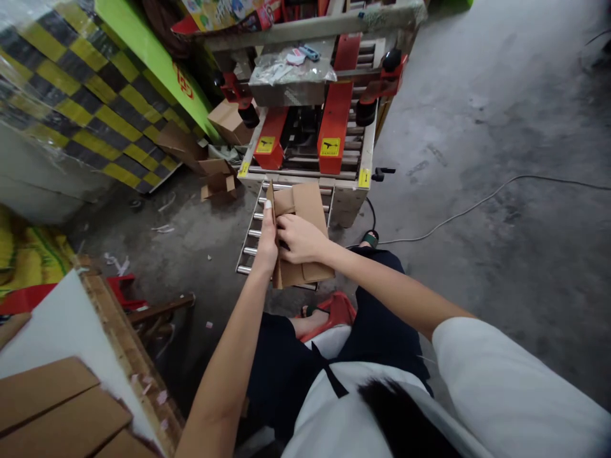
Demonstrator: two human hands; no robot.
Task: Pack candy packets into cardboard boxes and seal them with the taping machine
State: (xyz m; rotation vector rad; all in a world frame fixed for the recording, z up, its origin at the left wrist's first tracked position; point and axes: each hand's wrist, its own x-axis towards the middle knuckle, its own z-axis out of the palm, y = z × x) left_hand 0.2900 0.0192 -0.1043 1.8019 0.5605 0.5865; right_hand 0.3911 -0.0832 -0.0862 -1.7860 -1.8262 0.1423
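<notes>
A small brown cardboard box (310,203) rests on the short roller conveyor (251,250) in front of me, its flaps partly raised. My left hand (268,238) lies along the upright left flap, thumb near its top edge, gripping the box from that side. Over the top of the box reaches my right hand (303,238), its fingers curled against the inner side of the same flap. The right fingertips are partly hidden between the flap and the box.
Beyond the box stands a carton-sealing machine (331,127) with red guides and rollers. A loose open carton (219,178) lies on the floor at left. Flat cardboard (57,407) is stacked lower left. A grey cable (458,213) crosses the floor at right. I sit on a red stool (344,308).
</notes>
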